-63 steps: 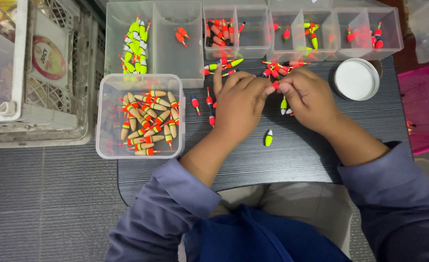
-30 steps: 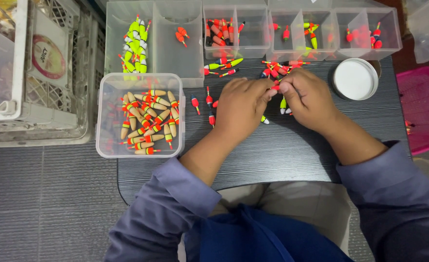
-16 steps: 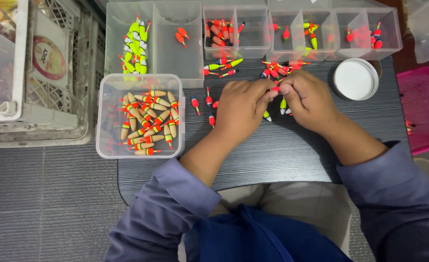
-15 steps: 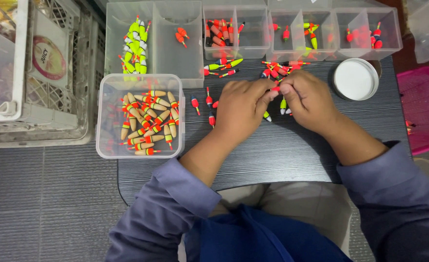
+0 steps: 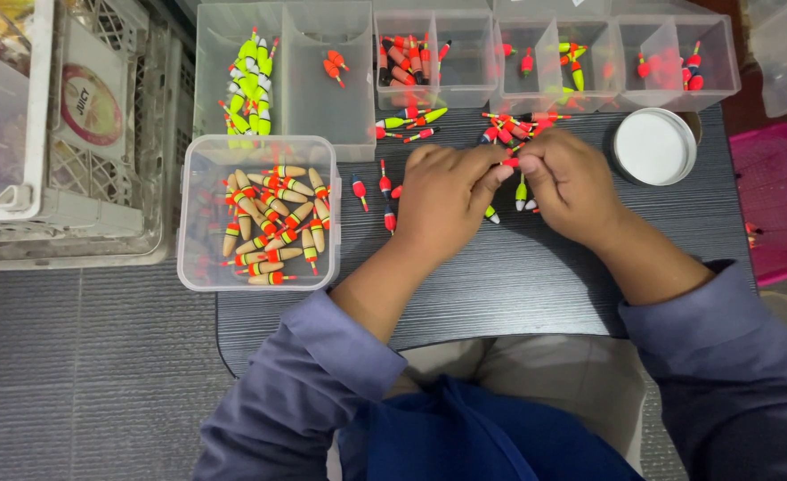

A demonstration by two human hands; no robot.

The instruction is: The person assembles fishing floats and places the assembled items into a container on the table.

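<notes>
Red-tipped float [image 5: 511, 163] pinched between left hand [image 5: 445, 200] and right hand [image 5: 571, 185], both grips closed on it above the dark worktop [image 5: 536, 267], as a second ago, with yellow-green float [image 5: 492, 214] now lying closer under the left hand, near clear tub [image 5: 260, 214].

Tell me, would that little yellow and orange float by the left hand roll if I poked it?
Probably: the float looks rounded and tapered, lying loose on the flat dark table. It likely curves rather than rolls straight. Being tiny beside the left hand, it seems very light.
</notes>
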